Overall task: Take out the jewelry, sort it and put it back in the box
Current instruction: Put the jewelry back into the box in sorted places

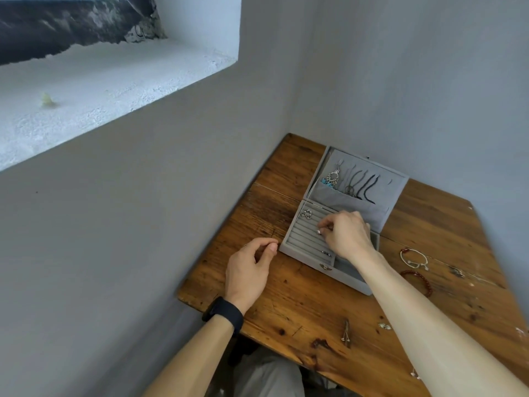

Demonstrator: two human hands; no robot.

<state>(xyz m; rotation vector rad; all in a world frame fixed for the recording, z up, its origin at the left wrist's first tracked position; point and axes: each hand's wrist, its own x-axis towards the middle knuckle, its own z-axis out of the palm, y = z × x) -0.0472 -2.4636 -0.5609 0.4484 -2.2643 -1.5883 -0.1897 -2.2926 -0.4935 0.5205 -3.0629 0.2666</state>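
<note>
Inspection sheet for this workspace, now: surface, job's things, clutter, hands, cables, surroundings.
Surface: wooden table, worn and stained, set in a corner.
Job's things: grey box open, lid up; necklaces and a pendant hang in the lid; rings in the ring rows; pale bracelet and red bracelet on the table right of the box; small pieces near the front edge.
Clutter: nothing seen.
Hands: right hand over the ring rows, pinching a small item; left hand beside the box's left corner, fingers curled, hold unclear.
Cables: nothing seen.
Surroundings: grey walls; window recess upper left.
</note>
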